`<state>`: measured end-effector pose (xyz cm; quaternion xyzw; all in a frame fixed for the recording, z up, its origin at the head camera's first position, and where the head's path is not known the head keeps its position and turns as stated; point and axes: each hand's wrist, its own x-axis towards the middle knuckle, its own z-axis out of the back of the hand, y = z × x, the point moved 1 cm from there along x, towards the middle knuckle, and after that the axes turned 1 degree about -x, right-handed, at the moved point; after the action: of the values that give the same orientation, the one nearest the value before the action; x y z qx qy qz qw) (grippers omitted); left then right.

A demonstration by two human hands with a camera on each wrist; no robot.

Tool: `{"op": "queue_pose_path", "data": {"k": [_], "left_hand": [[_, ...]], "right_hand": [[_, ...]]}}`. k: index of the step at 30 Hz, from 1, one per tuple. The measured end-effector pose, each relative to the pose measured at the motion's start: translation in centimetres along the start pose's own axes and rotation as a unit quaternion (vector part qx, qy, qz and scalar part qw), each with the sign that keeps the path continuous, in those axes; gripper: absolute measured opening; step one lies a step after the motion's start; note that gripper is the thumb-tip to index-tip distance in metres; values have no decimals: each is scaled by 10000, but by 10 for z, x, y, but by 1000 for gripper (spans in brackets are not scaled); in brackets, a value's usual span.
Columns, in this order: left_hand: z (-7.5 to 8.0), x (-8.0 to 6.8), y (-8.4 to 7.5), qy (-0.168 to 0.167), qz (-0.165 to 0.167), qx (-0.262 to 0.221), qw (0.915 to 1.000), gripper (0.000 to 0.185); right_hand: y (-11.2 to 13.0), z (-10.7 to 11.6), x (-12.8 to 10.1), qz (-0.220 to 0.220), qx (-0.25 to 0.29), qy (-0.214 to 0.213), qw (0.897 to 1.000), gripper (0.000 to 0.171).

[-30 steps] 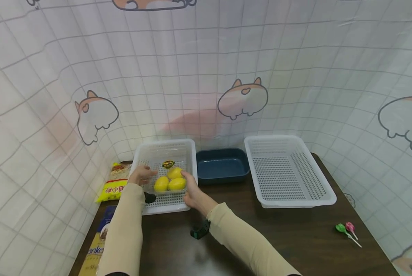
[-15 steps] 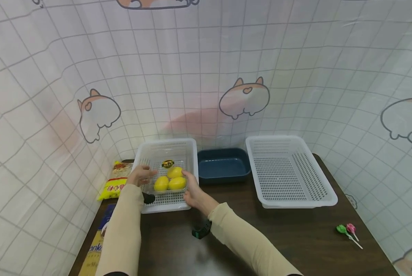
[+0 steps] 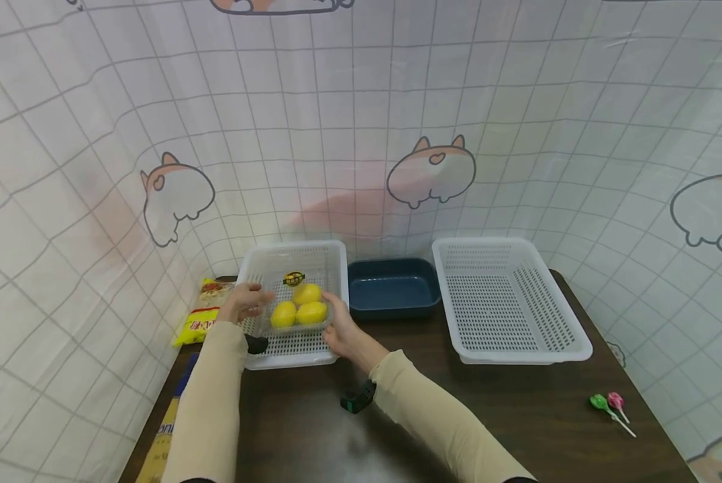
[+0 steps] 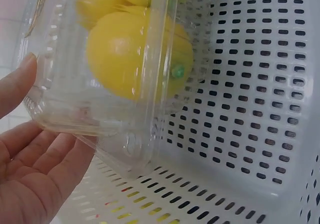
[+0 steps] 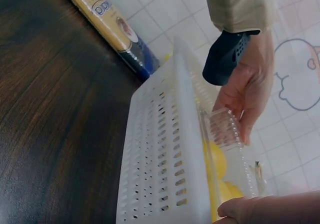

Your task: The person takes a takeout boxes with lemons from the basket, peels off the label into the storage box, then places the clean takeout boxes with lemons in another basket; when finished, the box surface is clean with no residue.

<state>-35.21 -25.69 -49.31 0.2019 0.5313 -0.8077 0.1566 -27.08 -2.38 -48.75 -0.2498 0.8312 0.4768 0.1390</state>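
A clear plastic box [image 4: 60,101] with yellow lemons [image 3: 311,312] inside is held over the left white basket [image 3: 291,362]. It carries a small dark-and-yellow sticker [image 3: 294,278]. My left hand [image 3: 243,303] grips the box's left edge; the left wrist view has the thumb above and the fingers beneath. At the opposite side my right hand [image 3: 347,333] holds the box, its thumb along the edge and part of its fingers hidden. In the right wrist view, the box sits at the basket's rim, tilted by that camera's angle.
A dark blue dish [image 3: 393,288] stands between the left basket and a second white basket [image 3: 508,302]. Green and pink lollipops [image 3: 608,406] lie at the right. A yellow food bag [image 3: 200,318] and a blue-and-gold package [image 3: 162,436] line the left table edge.
Both hands and the lemon box have shifted slightly upward and toward the back in the head view. The grip looks the same, and the head view has turned a little.
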Motion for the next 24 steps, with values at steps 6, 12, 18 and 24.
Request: {"op": "queue_pose_path", "data": {"k": [6,12,18,24], "left_hand": [[1,-4,-6,201,-235,24,9995,80],[3,-13,-12,164,-433,172,9988,80],[6,-29,-20,114,-665,422,9968,80],[5,-42,-28,-44,-947,702,9930,81]], "right_hand": [[6,3,-5,161,-85,154,9997,96],[11,8,-15,227,-112,363,9990,100],[18,15,-29,258,-331,465,9980,98],[25,25,-40,480,-699,643,9943,92]]}}
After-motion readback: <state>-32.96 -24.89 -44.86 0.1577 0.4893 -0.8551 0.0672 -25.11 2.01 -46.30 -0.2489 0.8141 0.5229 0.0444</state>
